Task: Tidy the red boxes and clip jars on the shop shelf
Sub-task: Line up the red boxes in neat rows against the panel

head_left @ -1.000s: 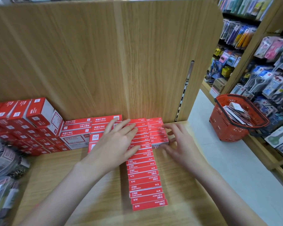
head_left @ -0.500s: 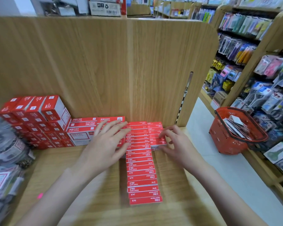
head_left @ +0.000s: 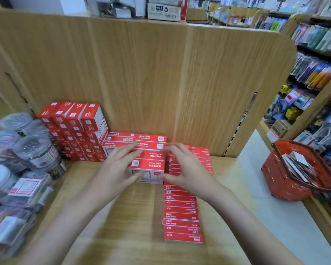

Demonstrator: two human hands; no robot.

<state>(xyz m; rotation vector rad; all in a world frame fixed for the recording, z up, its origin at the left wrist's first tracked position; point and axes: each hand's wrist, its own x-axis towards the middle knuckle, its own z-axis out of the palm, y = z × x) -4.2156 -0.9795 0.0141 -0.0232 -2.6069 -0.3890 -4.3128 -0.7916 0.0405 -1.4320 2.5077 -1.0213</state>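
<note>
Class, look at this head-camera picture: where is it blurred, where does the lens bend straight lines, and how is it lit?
Head view: motion blur smears the left hand, right hand and clip jars; print on the red boxes is soft; the wide lens bows the wooden back panel near the edges; lighting is even, shadows faint, no strong glare.

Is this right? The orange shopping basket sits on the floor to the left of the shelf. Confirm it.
Not quite. The head view shows the orange shopping basket on the floor to the right of the shelf, not the left. The clip jars are on the left.
</note>
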